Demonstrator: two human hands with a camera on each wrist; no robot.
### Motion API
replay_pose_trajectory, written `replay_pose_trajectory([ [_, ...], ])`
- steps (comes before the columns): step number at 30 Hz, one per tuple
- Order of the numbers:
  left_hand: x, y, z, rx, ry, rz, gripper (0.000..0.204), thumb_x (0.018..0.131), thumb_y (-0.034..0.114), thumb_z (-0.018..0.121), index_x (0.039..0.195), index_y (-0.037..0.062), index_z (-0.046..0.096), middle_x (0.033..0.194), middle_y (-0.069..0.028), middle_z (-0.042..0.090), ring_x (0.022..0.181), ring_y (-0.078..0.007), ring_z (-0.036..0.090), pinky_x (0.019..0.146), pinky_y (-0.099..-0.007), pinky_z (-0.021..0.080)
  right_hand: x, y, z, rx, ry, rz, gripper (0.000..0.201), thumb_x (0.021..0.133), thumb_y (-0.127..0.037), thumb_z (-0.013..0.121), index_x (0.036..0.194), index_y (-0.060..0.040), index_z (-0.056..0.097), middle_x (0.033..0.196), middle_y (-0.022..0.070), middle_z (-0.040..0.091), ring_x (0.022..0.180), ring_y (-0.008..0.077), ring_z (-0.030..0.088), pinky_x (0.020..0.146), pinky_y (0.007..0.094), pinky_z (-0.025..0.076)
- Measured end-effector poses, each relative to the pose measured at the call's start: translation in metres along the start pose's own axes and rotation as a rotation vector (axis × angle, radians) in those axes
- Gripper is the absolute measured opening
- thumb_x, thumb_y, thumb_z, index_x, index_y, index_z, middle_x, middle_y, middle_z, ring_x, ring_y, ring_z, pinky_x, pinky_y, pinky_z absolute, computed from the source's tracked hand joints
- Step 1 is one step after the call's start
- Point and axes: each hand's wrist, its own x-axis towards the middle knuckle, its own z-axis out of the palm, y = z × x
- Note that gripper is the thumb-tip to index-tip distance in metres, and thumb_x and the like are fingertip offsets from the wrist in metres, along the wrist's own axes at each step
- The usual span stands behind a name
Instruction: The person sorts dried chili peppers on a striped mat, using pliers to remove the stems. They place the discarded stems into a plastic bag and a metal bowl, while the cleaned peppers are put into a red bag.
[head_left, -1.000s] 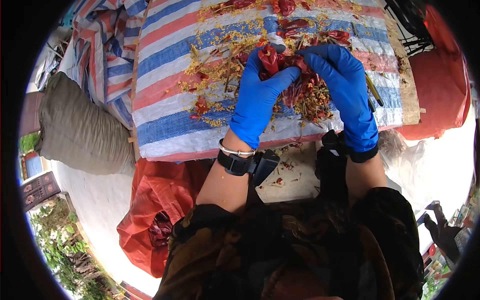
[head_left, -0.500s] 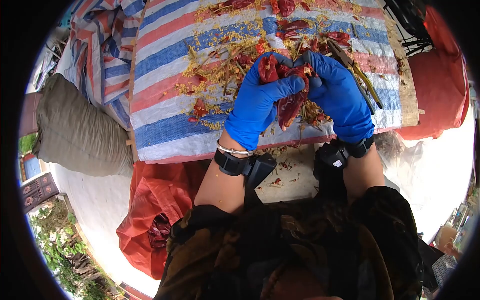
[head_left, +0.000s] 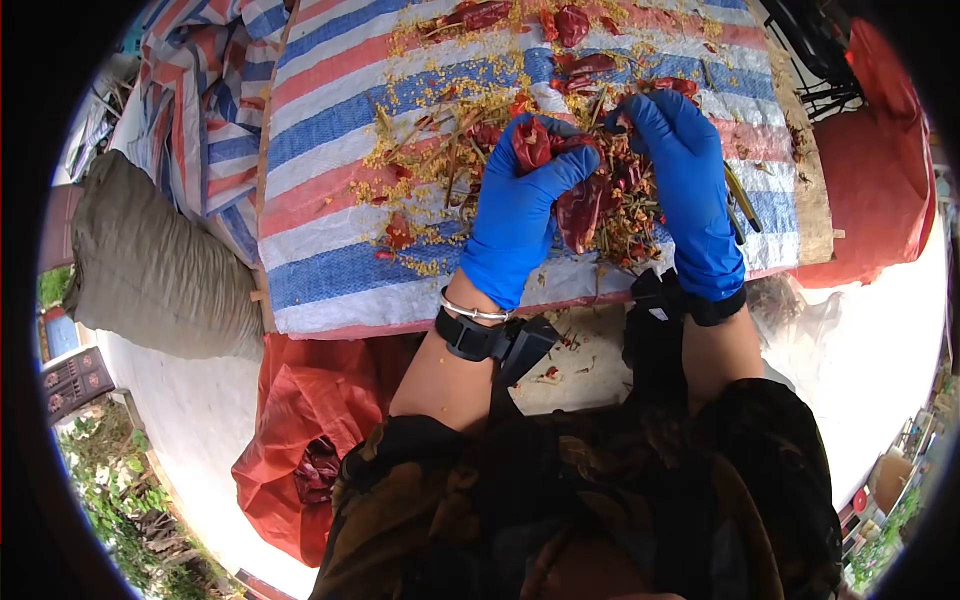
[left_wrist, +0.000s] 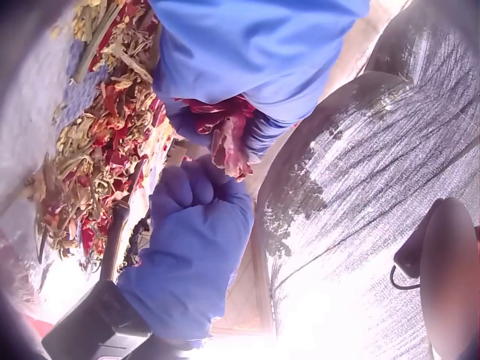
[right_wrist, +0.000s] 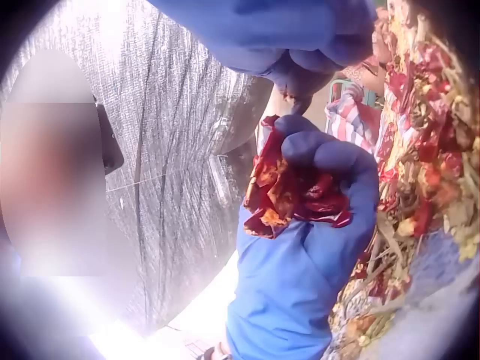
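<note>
My gloved left hand (head_left: 525, 200) grips torn dried red chili peppers (head_left: 580, 215) between thumb and curled fingers. In the right wrist view, an opened chili (right_wrist: 270, 191) shows its orange-flecked inside against the palm. Just to the right, my gloved right hand (head_left: 690, 180) has its fingers curled, with thumb and fingertips pinching a small reddish-brown bit (right_wrist: 288, 95). A short gap separates the two hands. Beneath them lies a heap of chili scraps and stems (head_left: 630, 215) on the striped sheet (head_left: 340, 265).
Yellow seeds (head_left: 430, 100) and whole dried chilies (head_left: 570, 25) are scattered across the sheet. A yellow-handled tool (head_left: 742, 195) is partly hidden behind my right hand. Red bags (head_left: 300, 430) holding chilies and a grey-green sack (head_left: 160, 260) stand around the board's edge.
Half a second ago both hands met at the chili; the right hand has since moved up and away from it. The left hand keeps its grip and has shifted little.
</note>
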Motion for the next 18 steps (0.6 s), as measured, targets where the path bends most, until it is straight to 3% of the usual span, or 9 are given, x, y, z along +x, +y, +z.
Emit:
replay_pose_trajectory([
  [2, 0.003, 0.007, -0.003, 0.043, 0.046, 0.050, 0.023, 0.075, -0.001, 0.066, 0.095, 0.0078, 0.057, 0.089, -0.0020, 0.062, 0.081, -0.0129, 0.060, 0.073, -0.0260, 0.049, 0.012, 0.008, -0.012, -0.169, 0.189, -0.268, 0.019, 0.084, -0.015, 0.061, 0.100, -0.0039, 0.062, 0.090, 0.0045, 0.063, 0.085, 0.0149, 0.059, 0.074, 0.0261, 0.047],
  [3, 0.005, 0.009, -0.004, 0.087, 0.094, 0.097, 0.022, 0.076, 0.000, 0.066, 0.094, 0.0078, 0.057, 0.088, -0.0017, 0.062, 0.080, -0.0124, 0.060, 0.072, -0.0253, 0.048, 0.014, 0.007, -0.014, -0.169, 0.188, -0.269, 0.019, 0.084, -0.015, 0.061, 0.100, -0.0039, 0.062, 0.090, 0.0045, 0.063, 0.085, 0.0149, 0.059, 0.074, 0.0261, 0.047],
  [5, 0.005, 0.010, -0.006, 0.031, 0.112, 0.081, 0.022, 0.076, 0.003, 0.067, 0.095, 0.0075, 0.057, 0.088, -0.0015, 0.063, 0.080, -0.0114, 0.059, 0.071, -0.0249, 0.047, 0.017, 0.005, -0.015, -0.791, 0.040, -0.501, 0.023, 0.079, -0.015, 0.065, 0.100, -0.0090, 0.063, 0.099, 0.0103, 0.061, 0.093, 0.0227, 0.058, 0.078, 0.0318, 0.047],
  [6, 0.007, 0.008, -0.007, 0.019, 0.128, 0.076, 0.022, 0.076, 0.003, 0.067, 0.095, 0.0073, 0.057, 0.088, -0.0016, 0.062, 0.081, -0.0113, 0.059, 0.071, -0.0247, 0.047, 0.016, 0.008, -0.010, -0.878, 0.040, -0.610, 0.032, 0.076, -0.014, 0.066, 0.108, -0.0152, 0.061, 0.112, 0.0171, 0.057, 0.103, 0.0315, 0.054, 0.087, 0.0376, 0.043],
  [7, 0.009, 0.007, -0.008, 0.006, 0.143, 0.070, 0.022, 0.076, 0.003, 0.067, 0.095, 0.0072, 0.057, 0.089, -0.0017, 0.062, 0.081, -0.0112, 0.059, 0.071, -0.0245, 0.047, 0.018, 0.007, -0.007, -0.880, 0.040, -0.612, 0.032, 0.076, -0.014, 0.066, 0.108, -0.0152, 0.061, 0.112, 0.0171, 0.057, 0.103, 0.0315, 0.054, 0.087, 0.0376, 0.043],
  [9, 0.009, 0.006, -0.005, 0.024, 0.165, 0.128, 0.022, 0.076, 0.004, 0.067, 0.095, 0.0071, 0.057, 0.089, -0.0018, 0.062, 0.081, -0.0110, 0.059, 0.071, -0.0242, 0.047, 0.022, 0.004, 0.000, -1.089, 0.070, -0.787, 0.042, 0.079, -0.012, 0.062, 0.119, -0.0147, 0.054, 0.125, 0.0191, 0.049, 0.115, 0.0354, 0.046, 0.098, 0.0408, 0.035],
  [10, 0.010, 0.006, -0.005, 0.044, 0.188, 0.186, 0.022, 0.077, 0.004, 0.066, 0.096, 0.0071, 0.057, 0.090, -0.0020, 0.062, 0.081, -0.0108, 0.059, 0.070, -0.0239, 0.047, 0.030, 0.007, -0.001, -0.977, -0.048, -0.776, 0.050, 0.080, -0.011, 0.059, 0.128, -0.0134, 0.045, 0.130, 0.0197, 0.044, 0.121, 0.0369, 0.039, 0.103, 0.0427, 0.029],
  [18, 0.019, 0.012, -0.011, 0.004, 0.182, 0.161, 0.021, 0.079, 0.005, 0.065, 0.098, 0.0074, 0.057, 0.091, -0.0012, 0.062, 0.081, -0.0098, 0.058, 0.073, -0.0241, 0.046, 0.048, 0.028, -0.003, -1.029, -0.125, -0.703, 0.050, 0.084, -0.008, 0.051, 0.132, -0.0098, 0.038, 0.128, 0.0222, 0.044, 0.120, 0.0360, 0.041, 0.104, 0.0438, 0.029],
])
